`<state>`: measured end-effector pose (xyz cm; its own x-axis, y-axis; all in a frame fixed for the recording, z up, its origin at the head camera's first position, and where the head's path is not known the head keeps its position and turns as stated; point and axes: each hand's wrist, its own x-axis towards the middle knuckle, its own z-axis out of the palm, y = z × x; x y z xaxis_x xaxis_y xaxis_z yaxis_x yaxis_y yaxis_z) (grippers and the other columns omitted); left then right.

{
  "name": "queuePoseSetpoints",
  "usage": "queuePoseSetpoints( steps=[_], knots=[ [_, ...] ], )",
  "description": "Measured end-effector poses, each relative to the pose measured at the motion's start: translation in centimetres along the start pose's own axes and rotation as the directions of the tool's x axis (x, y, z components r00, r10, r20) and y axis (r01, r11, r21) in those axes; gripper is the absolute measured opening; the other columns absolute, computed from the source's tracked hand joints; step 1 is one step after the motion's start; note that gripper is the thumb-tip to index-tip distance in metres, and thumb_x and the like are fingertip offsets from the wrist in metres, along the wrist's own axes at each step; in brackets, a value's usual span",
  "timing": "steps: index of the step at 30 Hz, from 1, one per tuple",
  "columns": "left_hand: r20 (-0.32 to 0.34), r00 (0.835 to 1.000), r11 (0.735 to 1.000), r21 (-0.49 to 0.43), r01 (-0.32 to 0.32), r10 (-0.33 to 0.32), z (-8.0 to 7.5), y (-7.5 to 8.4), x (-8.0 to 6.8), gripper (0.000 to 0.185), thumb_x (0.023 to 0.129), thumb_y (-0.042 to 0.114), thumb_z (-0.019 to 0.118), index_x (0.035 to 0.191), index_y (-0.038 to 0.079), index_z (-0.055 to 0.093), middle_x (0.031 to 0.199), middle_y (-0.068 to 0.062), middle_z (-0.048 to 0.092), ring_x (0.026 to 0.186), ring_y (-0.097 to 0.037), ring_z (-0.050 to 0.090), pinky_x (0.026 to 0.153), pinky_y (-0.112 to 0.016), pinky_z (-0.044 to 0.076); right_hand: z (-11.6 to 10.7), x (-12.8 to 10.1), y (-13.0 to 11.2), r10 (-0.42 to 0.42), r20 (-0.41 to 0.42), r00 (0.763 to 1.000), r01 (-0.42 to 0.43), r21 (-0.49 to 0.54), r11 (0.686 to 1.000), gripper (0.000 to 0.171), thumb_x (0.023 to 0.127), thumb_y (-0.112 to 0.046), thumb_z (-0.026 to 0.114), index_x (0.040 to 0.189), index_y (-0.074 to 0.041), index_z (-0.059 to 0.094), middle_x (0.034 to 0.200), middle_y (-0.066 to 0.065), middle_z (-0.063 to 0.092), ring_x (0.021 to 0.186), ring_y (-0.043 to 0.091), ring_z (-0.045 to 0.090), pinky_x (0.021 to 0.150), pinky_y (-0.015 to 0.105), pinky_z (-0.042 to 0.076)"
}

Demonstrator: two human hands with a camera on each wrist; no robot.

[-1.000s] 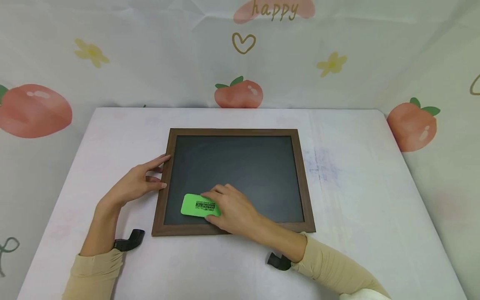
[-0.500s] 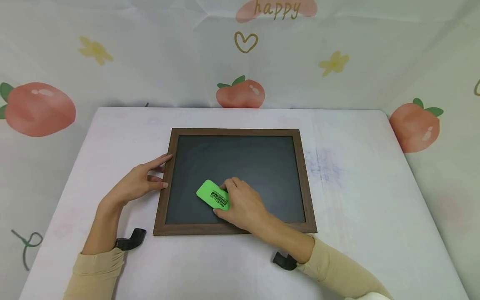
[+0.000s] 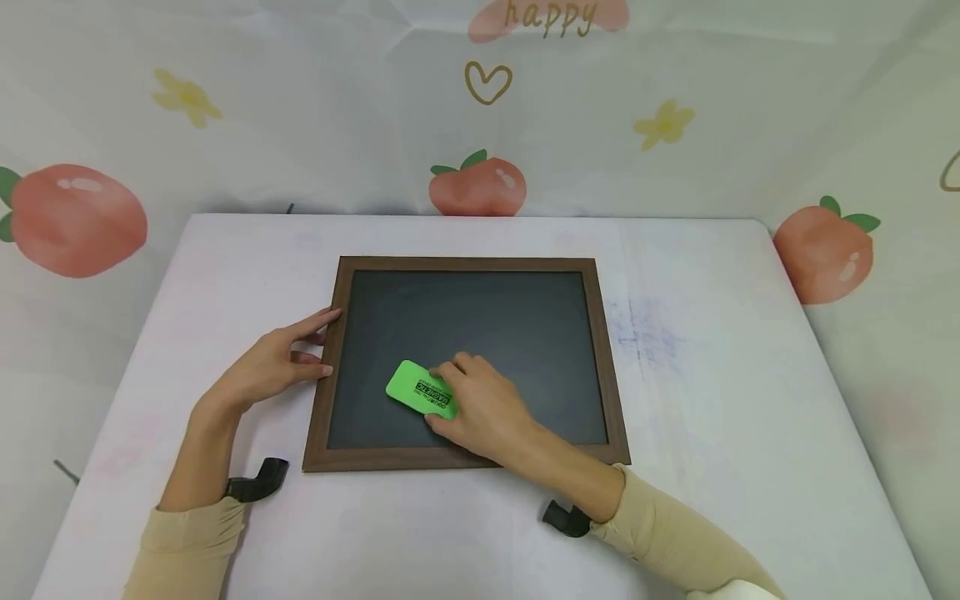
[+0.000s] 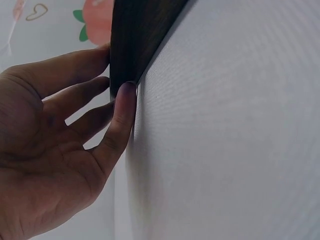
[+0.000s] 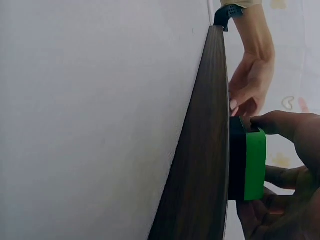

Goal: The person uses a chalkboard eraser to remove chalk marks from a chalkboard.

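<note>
A small blackboard [image 3: 487,321] in a brown wooden frame [image 3: 468,264] lies on the white table. My right hand [image 3: 491,412] grips a green magnetic board eraser [image 3: 407,382] by its right end, thumb on the near side and fingers on the far side. The eraser sits slanted on the lower left part of the writing surface. In the right wrist view its dark underside layer faces the board, below the green body [image 5: 255,165]. My left hand [image 3: 262,367] touches the frame's left edge with extended fingertips and thumb; the left wrist view shows the fingers [image 4: 120,120] against that edge.
Black wrist camera mounts [image 3: 260,481] stick out at both forearms. The white table [image 3: 720,375] has a faint blue smudge [image 3: 645,333] right of the board. A white cloth backdrop [image 3: 337,108] with printed peaches rises behind the table.
My right hand has slid the eraser up and to the right from the lower left corner, turning it to a slant. Over the last half second it barely moves. The left hand stays put.
</note>
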<state>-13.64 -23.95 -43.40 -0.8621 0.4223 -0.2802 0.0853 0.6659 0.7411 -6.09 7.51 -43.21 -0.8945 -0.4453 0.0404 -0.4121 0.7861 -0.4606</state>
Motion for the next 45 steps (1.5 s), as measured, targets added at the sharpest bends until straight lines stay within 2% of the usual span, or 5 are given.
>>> queuePoseSetpoints(
  steps=[9, 18, 28, 34, 45],
  knots=[
    [-0.003, 1.0, 1.0, 0.007, 0.002, -0.002, 0.2, -0.1, 0.1, 0.085, 0.087, 0.0, 0.074, 0.157, 0.018, 0.03, 0.133, -0.024, 0.05, 0.1, -0.03, 0.065, 0.088, -0.037, 0.051, 0.1, 0.3, -0.5, -0.142, 0.023, 0.99, 0.142, 0.002, 0.99, 0.052, 0.076, -0.024, 0.081, 0.124, -0.01, 0.069, 0.104, -0.001, 0.063, 0.088, 0.014, 0.052, 0.075, 0.023, 0.044],
    [-0.006, 1.0, 1.0, 0.001, 0.005, -0.005, 0.2, -0.1, 0.1, 0.085, 0.087, 0.001, 0.073, 0.158, 0.019, 0.03, 0.133, -0.024, 0.049, 0.101, -0.031, 0.064, 0.09, -0.042, 0.051, -0.4, 0.3, -0.2, -0.196, 0.089, 0.977, 0.197, 0.004, 0.98, 0.055, 0.074, -0.024, 0.083, 0.126, -0.011, 0.069, 0.105, 0.0, 0.064, 0.086, 0.013, 0.05, 0.072, 0.021, 0.042],
    [-0.002, 1.0, 1.0, -0.012, 0.002, -0.002, 0.1, -0.2, 0.2, 0.085, 0.088, 0.002, 0.073, 0.158, 0.02, 0.029, 0.134, -0.024, 0.049, 0.1, -0.029, 0.065, 0.087, -0.03, 0.05, -0.8, -0.4, 0.6, -0.151, 0.094, 0.984, 0.147, 0.054, 0.988, 0.054, 0.074, -0.022, 0.083, 0.125, -0.012, 0.069, 0.107, -0.002, 0.064, 0.089, 0.012, 0.051, 0.074, 0.024, 0.043],
    [0.0, 1.0, 1.0, -0.014, 0.005, -0.005, 0.0, -0.2, 0.2, 0.085, 0.088, 0.002, 0.073, 0.158, 0.02, 0.028, 0.135, -0.024, 0.048, 0.102, -0.03, 0.065, 0.088, -0.033, 0.051, -1.2, -1.1, 1.4, -0.09, 0.08, 0.993, 0.086, 0.049, 0.995, 0.053, 0.073, -0.026, 0.084, 0.122, -0.012, 0.069, 0.11, -0.002, 0.064, 0.091, 0.013, 0.053, 0.076, 0.026, 0.046],
    [0.001, 1.0, 1.0, -0.025, -0.006, 0.006, -0.1, -0.5, 0.2, 0.085, 0.088, 0.002, 0.073, 0.158, 0.02, 0.028, 0.135, -0.024, 0.048, 0.101, -0.03, 0.065, 0.082, -0.017, 0.046, -2.1, -2.2, 3.4, 0.017, 0.031, 0.999, -0.017, 0.016, 1.0, 0.051, 0.074, -0.028, 0.084, 0.12, -0.012, 0.068, 0.106, -0.003, 0.064, 0.088, 0.013, 0.053, 0.074, 0.028, 0.048]
  ],
)
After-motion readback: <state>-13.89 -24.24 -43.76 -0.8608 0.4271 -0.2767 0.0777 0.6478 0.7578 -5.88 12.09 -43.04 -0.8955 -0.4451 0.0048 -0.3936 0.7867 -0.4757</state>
